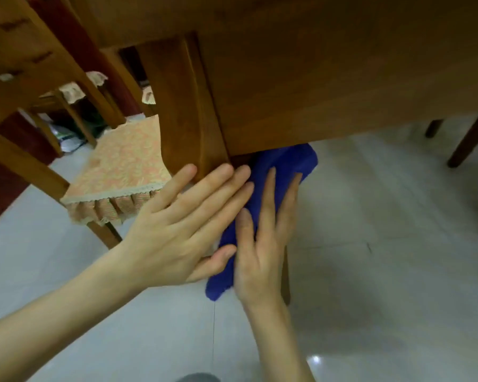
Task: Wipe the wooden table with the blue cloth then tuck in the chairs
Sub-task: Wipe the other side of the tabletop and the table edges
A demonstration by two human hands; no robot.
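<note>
While both bare hands lie flat with fingers spread, neither grip closes on anything: the right hand (262, 238) presses the crumpled blue cloth (282, 166) against a wooden leg below the brown wooden tabletop (315, 64), and the left hand (182, 227) rests beside it, fingertips touching the leg and cloth. Just left stands a wooden chair (33, 86) with a frilled, floral-patterned seat cushion (122, 166), over pale glossy floor tiles (384, 271). No writing is readable.

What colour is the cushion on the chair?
Orange-peach floral fabric seat cushion with a frilled beige edge, seen in the head view.
</note>
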